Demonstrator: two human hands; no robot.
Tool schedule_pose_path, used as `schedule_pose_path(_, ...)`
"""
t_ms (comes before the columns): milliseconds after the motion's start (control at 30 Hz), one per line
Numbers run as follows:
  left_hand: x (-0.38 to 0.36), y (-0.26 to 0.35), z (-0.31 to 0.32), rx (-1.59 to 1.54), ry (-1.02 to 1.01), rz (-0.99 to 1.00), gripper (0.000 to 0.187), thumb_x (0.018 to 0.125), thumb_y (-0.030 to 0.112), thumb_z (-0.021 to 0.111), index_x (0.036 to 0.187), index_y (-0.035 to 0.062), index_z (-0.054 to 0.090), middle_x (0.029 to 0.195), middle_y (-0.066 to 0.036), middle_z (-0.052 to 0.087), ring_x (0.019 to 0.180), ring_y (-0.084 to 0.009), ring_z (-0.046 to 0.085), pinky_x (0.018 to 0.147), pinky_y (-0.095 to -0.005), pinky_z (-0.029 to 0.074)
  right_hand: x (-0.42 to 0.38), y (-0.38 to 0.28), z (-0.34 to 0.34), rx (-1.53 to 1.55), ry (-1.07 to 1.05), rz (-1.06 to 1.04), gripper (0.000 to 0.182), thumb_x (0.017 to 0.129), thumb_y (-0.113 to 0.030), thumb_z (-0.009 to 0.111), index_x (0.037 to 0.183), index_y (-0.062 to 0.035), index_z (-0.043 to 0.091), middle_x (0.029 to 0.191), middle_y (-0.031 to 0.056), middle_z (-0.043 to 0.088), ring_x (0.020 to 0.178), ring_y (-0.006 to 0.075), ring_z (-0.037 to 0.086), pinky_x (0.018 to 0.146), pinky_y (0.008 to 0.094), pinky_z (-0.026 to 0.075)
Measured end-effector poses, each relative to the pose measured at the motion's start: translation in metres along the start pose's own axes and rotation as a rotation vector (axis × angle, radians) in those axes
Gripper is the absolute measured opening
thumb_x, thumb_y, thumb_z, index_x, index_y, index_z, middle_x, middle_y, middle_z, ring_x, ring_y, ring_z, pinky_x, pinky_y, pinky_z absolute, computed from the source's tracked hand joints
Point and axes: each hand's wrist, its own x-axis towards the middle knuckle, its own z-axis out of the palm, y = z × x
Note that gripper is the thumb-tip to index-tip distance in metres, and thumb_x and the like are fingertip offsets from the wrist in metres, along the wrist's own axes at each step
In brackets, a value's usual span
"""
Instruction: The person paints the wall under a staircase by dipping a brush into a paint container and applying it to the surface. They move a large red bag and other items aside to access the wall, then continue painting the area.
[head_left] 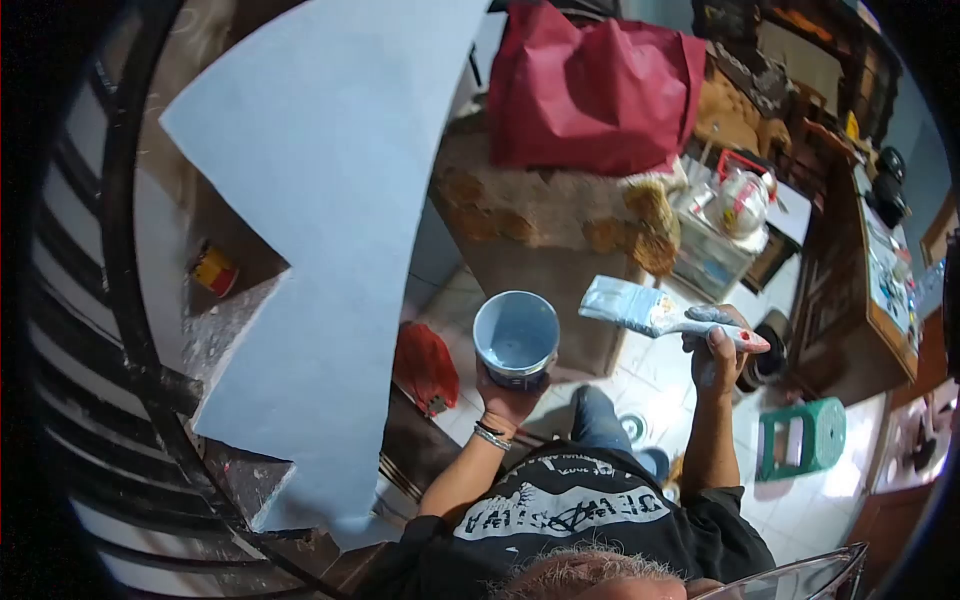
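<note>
A paint cup [516, 333] with pale blue paint inside is held upright in my left hand [511, 396], whose fingers wrap round its lower part. My right hand [722, 345] grips the handle of a wide paintbrush [640, 308]. The brush's bristles are coated in light blue and point left, a little to the right of the cup and apart from it. Paint smears mark my right fingers. On the left rises a pale blue wall [330, 150] with a stepped edge; neither hand nor brush touches it.
Dark metal railings [120, 200] curve down the far left, near a yellow and red can [213, 270]. A dark red cover [597, 90] lies over furniture ahead. A red bag [425, 367] is beside the wall. A green stool [802, 438] stands on the tiled floor at right.
</note>
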Motion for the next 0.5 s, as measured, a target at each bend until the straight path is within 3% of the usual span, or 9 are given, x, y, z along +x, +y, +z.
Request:
schedule_pose_path(33,0.008,0.001,0.007,0.034,-0.054,0.018,0.084,0.085,0.070,0.049,0.145,0.0111,0.041,0.138,-0.021,0.050,0.121,-0.0403,0.053,0.087,-0.0556,0.056,0.012,0.003,0.005,0.007,-0.012,-0.015,0.043,0.082,-0.027,0.068,0.101,0.0112,0.061,0.089,0.0205,0.068,0.064,0.0203,0.063,0.052,0.0282,0.049)
schedule_pose_path(167,0.042,0.012,0.046,0.016,-0.134,0.048,0.085,0.085,0.069,0.051,0.147,0.0124,0.038,0.144,-0.021,0.043,0.125,-0.0389,0.050,0.092,-0.0524,0.055,0.086,0.018,0.026,0.031,-0.122,-0.037,0.045,0.082,-0.031,0.069,0.103,0.0093,0.063,0.090,0.0177,0.070,0.064,0.0165,0.062,0.054,0.0265,0.049)
schedule_pose_path(200,0.051,0.017,0.051,0.000,-0.154,0.047,0.085,0.085,0.070,0.051,0.147,0.0125,0.038,0.146,-0.021,0.041,0.126,-0.0387,0.049,0.092,-0.0518,0.054,0.109,0.023,0.043,0.031,0.009,-0.089,0.042,0.083,-0.031,0.068,0.100,0.0068,0.066,0.088,0.0146,0.070,0.067,0.0136,0.061,0.057,0.0246,0.047)
schedule_pose_path(267,0.070,0.029,0.054,0.035,-0.156,0.102,0.087,0.084,0.070,0.052,0.147,0.0130,0.038,0.147,-0.021,0.039,0.127,-0.0384,0.048,0.093,-0.0519,0.054,0.167,0.022,0.056,0.015,-0.173,-0.206,0.026,0.091,-0.017,0.062,0.106,0.0038,0.061,0.094,0.0132,0.066,0.082,0.0176,0.064,0.072,0.0285,0.053)
schedule_pose_path(367,0.097,0.045,0.061,0.074,-0.137,0.164,0.090,0.081,0.070,0.056,0.147,0.0117,0.038,0.143,-0.021,0.043,0.127,-0.0384,0.048,0.094,-0.0510,0.053,0.235,-0.012,0.112,0.051,-0.244,-0.265,0.029,0.092,-0.024,0.063,0.096,0.0046,0.067,0.069,0.0064,0.064,0.053,0.0095,0.054,0.048,0.0220,0.041)
schedule_pose_path(433,0.110,0.049,0.064,0.087,-0.156,0.207,0.090,0.081,0.070,0.056,0.146,0.0108,0.039,0.141,-0.021,0.046,0.127,-0.0386,0.048,0.095,-0.0501,0.053,0.277,-0.023,0.140,0.009,-0.358,-0.365,0.032,0.094,-0.027,0.061,0.095,0.0049,0.068,0.065,0.0052,0.062,0.051,0.0090,0.054,0.044,0.0217,0.040)
schedule_pose_path(467,0.116,0.048,0.071,0.080,-0.111,0.278,0.087,0.082,0.063,0.056,0.145,0.0049,0.039,0.138,-0.021,0.049,0.129,-0.0389,0.046,0.093,-0.0546,0.054,0.296,-0.031,0.153,-0.044,-0.442,-0.359,0.033,0.094,-0.027,0.061,0.092,0.0047,0.067,0.064,0.0048,0.061,0.050,0.0088,0.053,0.044,0.0216,0.039)
schedule_pose_path(500,0.121,0.047,0.075,0.084,-0.083,0.313,0.090,0.081,0.066,0.057,0.145,0.0065,0.039,0.139,-0.021,0.048,0.128,-0.0390,0.047,0.094,-0.0529,0.054,0.309,-0.038,0.171,-0.063,-0.494,-0.377,0.033,0.093,-0.028,0.062,0.087,0.0036,0.066,0.062,0.0043,0.060,0.048,0.0086,0.052,0.044,0.0214,0.040)
